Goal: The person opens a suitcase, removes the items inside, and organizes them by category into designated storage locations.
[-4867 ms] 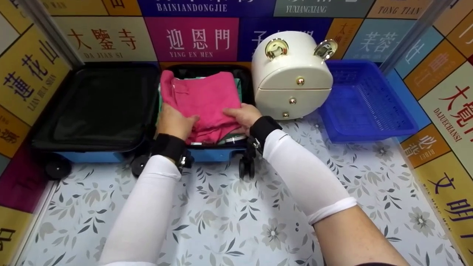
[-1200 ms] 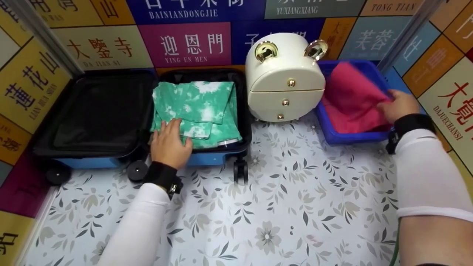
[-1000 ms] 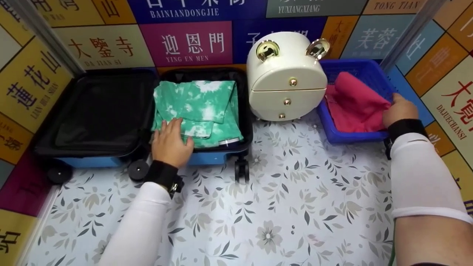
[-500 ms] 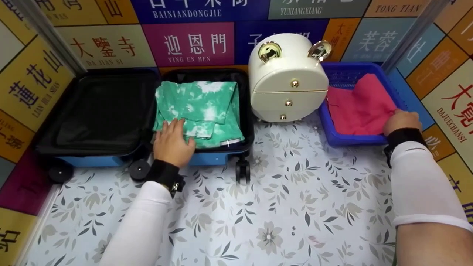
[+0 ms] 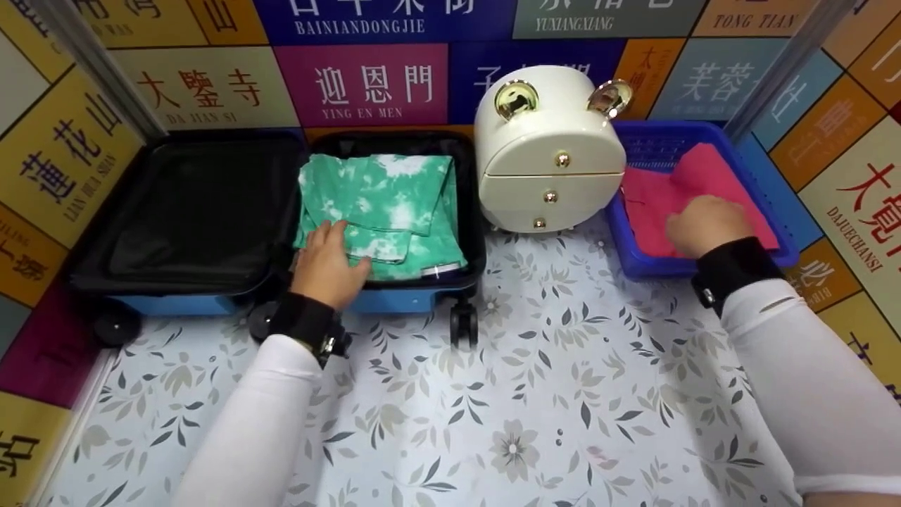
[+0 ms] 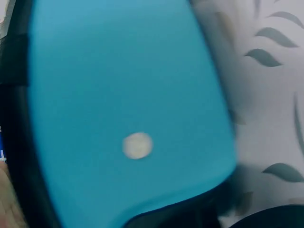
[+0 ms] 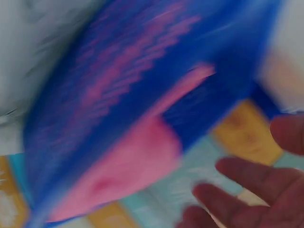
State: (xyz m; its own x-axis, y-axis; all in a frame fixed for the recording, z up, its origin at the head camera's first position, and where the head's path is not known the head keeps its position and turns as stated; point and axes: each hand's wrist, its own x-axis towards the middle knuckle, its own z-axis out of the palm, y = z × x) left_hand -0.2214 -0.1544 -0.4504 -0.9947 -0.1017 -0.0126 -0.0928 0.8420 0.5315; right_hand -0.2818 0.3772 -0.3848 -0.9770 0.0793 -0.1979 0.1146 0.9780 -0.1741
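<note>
One perforated plastic basket [image 5: 654, 268] holds pink cloth [image 5: 707, 174], the blurred right hand [image 5: 709, 227] above apparently empty; folded tie-dyed fabric [image 5: 394, 201] fills a suitcase [image 5: 394, 301] beneath the straight-fingered left hand [image 5: 328, 269].

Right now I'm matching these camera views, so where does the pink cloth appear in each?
Head: pink cloth at right, in the blue basket, partly hidden by the right hand.
Left wrist: not in it.
Right wrist: centre to lower left, blurred.
Shared by head and right wrist: the blue basket.

Two cloths [image 5: 383, 201] [image 5: 693, 176] show — one suitcase [image 5: 204, 211], one basket [image 5: 654, 267], one cabinet [image 5: 591, 148].
</note>
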